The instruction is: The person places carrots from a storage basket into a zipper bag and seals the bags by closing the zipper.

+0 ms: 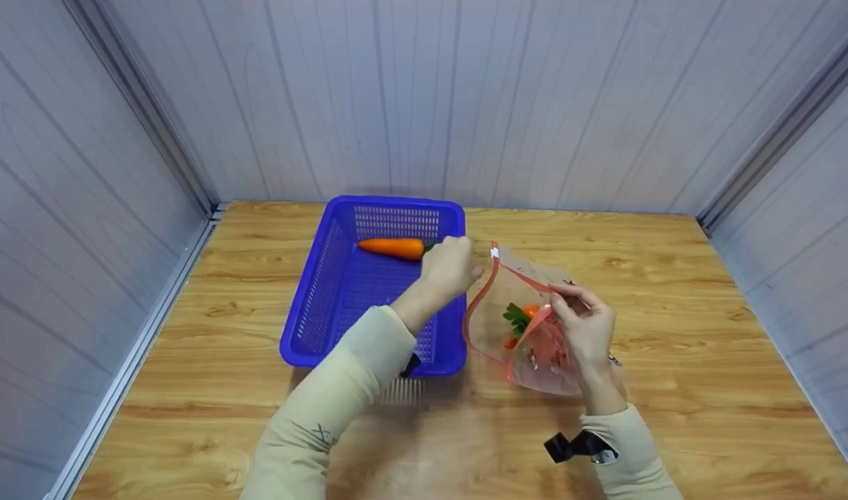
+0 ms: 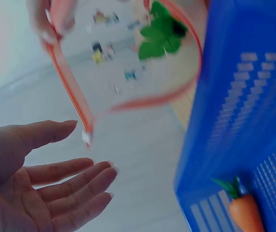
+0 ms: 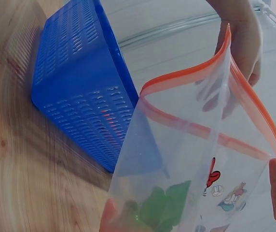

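My left hand (image 1: 449,267) hovers over the right rim of a blue plastic basket (image 1: 300,295), near the mouth of a clear zip bag (image 1: 545,371). In the left wrist view, the left hand (image 2: 56,179) has its fingers spread and holds nothing; the bag's white slider (image 2: 87,137) is close to its fingertips. Thumb and fingers of my right hand (image 1: 587,323) pinch the bag's orange-red edge, and its mouth gapes toward the basket. Green leaves (image 1: 516,318) and orange pieces show inside the bag. One orange carrot (image 1: 392,248) with a green top lies in the basket's far end.
The basket and bag are side by side on a wood-grain table (image 1: 680,333). Pale panel walls (image 1: 424,97) enclose the back and both sides. A dark wrist strap (image 1: 576,446) is at the right sleeve.
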A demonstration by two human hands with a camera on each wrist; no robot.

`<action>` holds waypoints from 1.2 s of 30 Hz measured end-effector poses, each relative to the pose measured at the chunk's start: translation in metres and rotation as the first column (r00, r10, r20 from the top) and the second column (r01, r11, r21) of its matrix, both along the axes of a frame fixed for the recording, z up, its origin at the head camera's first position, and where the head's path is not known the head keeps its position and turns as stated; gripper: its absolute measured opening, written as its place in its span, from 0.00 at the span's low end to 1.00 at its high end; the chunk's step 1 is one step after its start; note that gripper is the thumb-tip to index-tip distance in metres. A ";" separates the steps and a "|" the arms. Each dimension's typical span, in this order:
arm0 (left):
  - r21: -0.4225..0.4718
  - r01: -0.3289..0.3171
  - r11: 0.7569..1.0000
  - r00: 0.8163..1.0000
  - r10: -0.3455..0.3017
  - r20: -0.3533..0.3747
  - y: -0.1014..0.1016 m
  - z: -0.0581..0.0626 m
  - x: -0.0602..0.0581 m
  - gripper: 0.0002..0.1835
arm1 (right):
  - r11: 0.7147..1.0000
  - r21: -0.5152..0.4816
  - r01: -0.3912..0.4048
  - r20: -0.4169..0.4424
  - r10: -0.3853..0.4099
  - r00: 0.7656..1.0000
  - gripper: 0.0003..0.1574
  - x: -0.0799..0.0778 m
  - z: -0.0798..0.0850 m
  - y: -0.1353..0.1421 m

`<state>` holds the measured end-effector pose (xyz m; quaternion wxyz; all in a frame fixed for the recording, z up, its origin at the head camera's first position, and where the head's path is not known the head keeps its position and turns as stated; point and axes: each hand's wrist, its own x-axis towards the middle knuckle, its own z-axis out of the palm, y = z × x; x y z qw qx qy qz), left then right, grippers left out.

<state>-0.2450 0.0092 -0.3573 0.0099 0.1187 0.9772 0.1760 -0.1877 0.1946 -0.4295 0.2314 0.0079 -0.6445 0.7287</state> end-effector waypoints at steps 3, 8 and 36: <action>0.017 -0.033 0.999 0.999 0.034 -0.034 -0.008 -0.004 -0.010 0.11 | 1.000 -0.005 -0.003 -0.036 0.003 0.999 0.08 -0.002 -0.006 0.002; 0.058 -0.036 0.998 0.998 0.039 -0.056 -0.019 -0.014 -0.027 0.14 | 0.998 -0.019 -0.060 -0.105 0.058 0.993 0.10 -0.022 -0.042 0.021; -0.103 -0.068 0.992 0.998 0.069 0.006 -0.067 -0.094 -0.099 0.33 | 1.000 0.002 0.016 -0.001 -0.016 1.000 0.09 0.005 -0.005 0.003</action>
